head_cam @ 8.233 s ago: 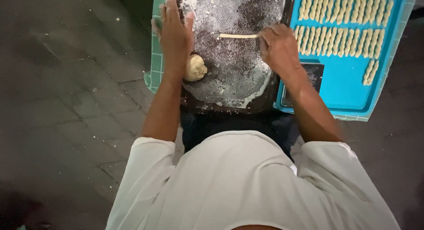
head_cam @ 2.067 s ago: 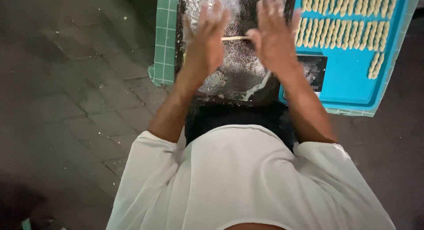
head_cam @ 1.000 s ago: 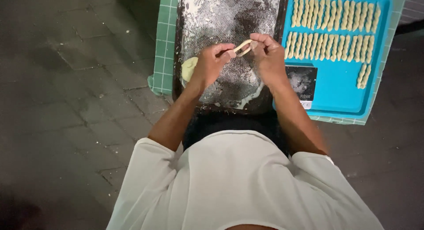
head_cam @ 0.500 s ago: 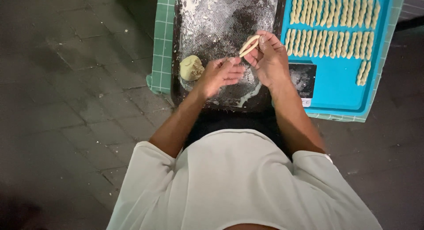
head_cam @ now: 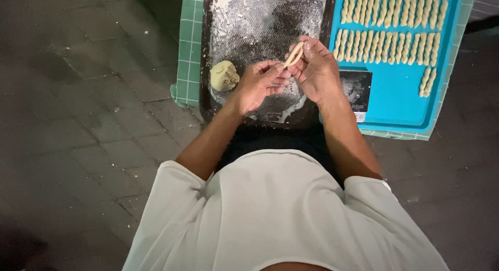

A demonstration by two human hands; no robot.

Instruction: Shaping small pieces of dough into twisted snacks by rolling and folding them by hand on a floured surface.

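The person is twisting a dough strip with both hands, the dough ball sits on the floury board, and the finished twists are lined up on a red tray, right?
Not quite: the tray is blue, not red, as the head view shows. The rest holds: both hands, left and right, hold the dough strip, and the dough ball sits on the floury board.

Dim scene, lit from above.
Glaring softly off the bright blue plastic tray point(head_cam: 395, 102); fading into murky, slightly blurred dark stone-tiled floor point(head_cam: 88, 110).

Above the floured dark board point(head_cam: 260, 21): left hand point(head_cam: 258, 85) and right hand point(head_cam: 317, 71) pinching a twisted dough strip point(head_cam: 292, 54) together. Left of hands, on board, a dough lump point(head_cam: 224, 76). Right of board, blue tray point(head_cam: 395, 99) with rows of dough twists point(head_cam: 387, 26).
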